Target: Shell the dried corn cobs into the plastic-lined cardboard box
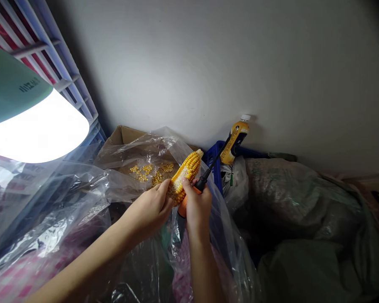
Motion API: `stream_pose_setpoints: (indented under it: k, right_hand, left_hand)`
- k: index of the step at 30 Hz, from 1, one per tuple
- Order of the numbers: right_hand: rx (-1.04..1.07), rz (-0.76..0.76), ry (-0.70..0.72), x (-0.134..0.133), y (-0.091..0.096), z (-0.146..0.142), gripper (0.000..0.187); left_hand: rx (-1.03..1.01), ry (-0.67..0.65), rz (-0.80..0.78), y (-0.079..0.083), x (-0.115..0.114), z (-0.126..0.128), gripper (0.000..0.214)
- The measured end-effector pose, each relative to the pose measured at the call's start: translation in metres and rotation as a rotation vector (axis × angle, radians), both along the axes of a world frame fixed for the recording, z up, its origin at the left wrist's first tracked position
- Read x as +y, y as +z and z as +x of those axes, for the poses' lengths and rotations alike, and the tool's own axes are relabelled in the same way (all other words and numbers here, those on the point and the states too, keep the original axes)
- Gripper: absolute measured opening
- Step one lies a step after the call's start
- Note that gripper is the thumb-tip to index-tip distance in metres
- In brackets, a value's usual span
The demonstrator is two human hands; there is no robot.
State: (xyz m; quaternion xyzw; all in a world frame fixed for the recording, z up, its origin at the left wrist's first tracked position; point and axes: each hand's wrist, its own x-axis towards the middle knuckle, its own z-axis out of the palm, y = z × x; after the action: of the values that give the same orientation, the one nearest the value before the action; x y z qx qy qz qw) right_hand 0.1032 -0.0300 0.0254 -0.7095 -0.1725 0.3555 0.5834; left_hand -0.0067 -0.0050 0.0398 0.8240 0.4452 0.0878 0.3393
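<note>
A yellow corn cob [191,165] is tilted up to the right in front of me, part of its kernels gone along one side. My left hand [156,202] is closed around its lower end. My right hand [198,206] grips an orange-and-black screwdriver-like tool [183,207], its dark end pointing up right past the fingers, while the thumb presses on the cob's bare strip. Loose kernels [158,179] lie on clear plastic sheeting [164,139] spread inside a cardboard box [126,134] below the cob. The tool's tip is hard to make out.
A bright lamp [38,130] hangs close at the left, beside a plastic crate [66,63]. Behind my hands, a yellow-labelled bottle [236,141] leans above a blue basket [213,153]. Large sacks [297,193] fill the right side. A pale wall [208,63] rises behind.
</note>
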Motion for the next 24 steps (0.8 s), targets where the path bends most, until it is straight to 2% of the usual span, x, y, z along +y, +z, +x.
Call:
stream_pose_setpoints:
  k: [3, 8, 12, 17, 24]
  right_hand:
    - [0.029, -0.009, 0.015, -0.0013, -0.0004, 0.0006, 0.028]
    - [-0.009, 0.008, 0.016, -0.0027, 0.0015, 0.0004, 0.027]
    - [-0.012, -0.014, 0.009, -0.002, 0.0058, 0.001, 0.026]
    - [0.001, -0.003, 0.026, -0.0035, 0.0037, 0.0017, 0.029]
    - [0.03, -0.006, 0.017, -0.0053, 0.0038, 0.002, 0.029]
  left_hand:
    - [-0.024, -0.011, 0.017, 0.0043, -0.0003, -0.0001, 0.028]
    - [0.081, 0.021, 0.086, -0.001, 0.0, 0.0014, 0.027]
    - [0.048, -0.042, 0.09, -0.0011, -0.0001, 0.0012, 0.029]
    - [0.109, 0.009, 0.112, -0.0023, 0.0, 0.0015, 0.026]
    - [0.001, -0.019, 0.102, 0.0012, 0.0001, 0.0003, 0.025]
